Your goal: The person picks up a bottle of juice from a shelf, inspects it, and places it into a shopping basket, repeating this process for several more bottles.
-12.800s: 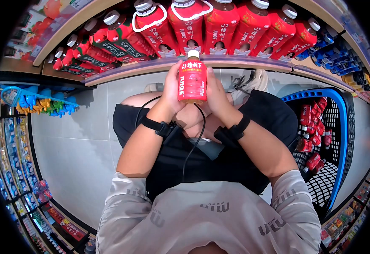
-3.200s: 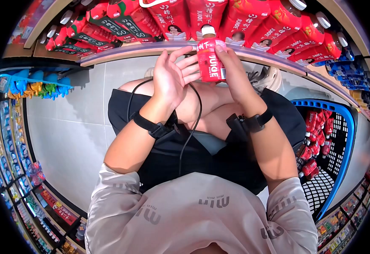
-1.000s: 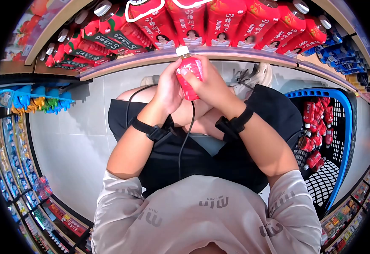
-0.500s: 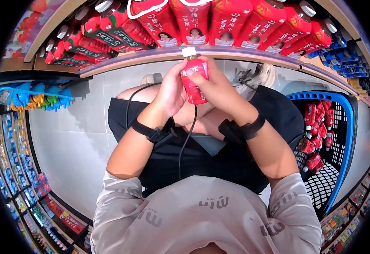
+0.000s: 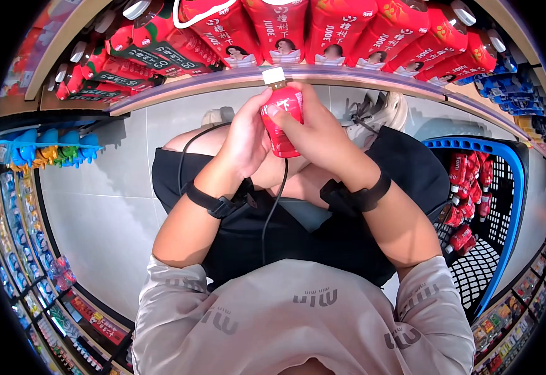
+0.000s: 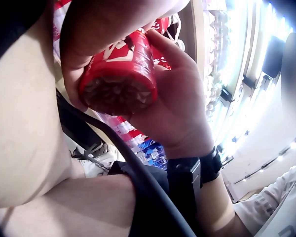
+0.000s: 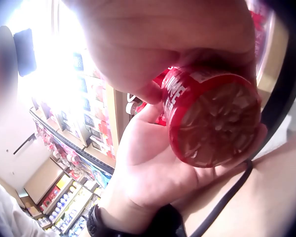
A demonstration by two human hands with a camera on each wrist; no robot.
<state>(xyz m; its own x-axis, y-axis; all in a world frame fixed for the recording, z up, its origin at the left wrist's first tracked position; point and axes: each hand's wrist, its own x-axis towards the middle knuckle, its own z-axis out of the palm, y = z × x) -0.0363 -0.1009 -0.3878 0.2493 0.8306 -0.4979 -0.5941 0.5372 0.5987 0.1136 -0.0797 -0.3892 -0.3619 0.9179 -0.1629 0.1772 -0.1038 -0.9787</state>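
In the head view I hold a small red juice bottle (image 5: 283, 145) with a white cap (image 5: 273, 76) before my knees, cap toward the shelf. My left hand (image 5: 245, 140) grips its left side, thumb up near the shoulder. From the other side my right hand (image 5: 320, 132) grips it, thumb laid across the front label. Both wrist views look onto the ribbed clear base (image 7: 219, 126), with brownish liquid showing through. In the right wrist view the left hand's fingers curl under the bottle. Much of the label is hidden by the hands.
Large red juice bottles (image 5: 335, 37) line the shelf (image 5: 235, 81) ahead. A blue and black basket (image 5: 511, 187) with several small red bottles (image 5: 457, 172) stands on the right. Blue, orange and green items (image 5: 48, 147) hang at left. A black cable (image 5: 274, 212) runs down from between my hands.
About three seconds ago the right hand alone held the bottle and the left hand was open beside it. Now both hands grip it, closer to me. Over the last second it has barely moved.
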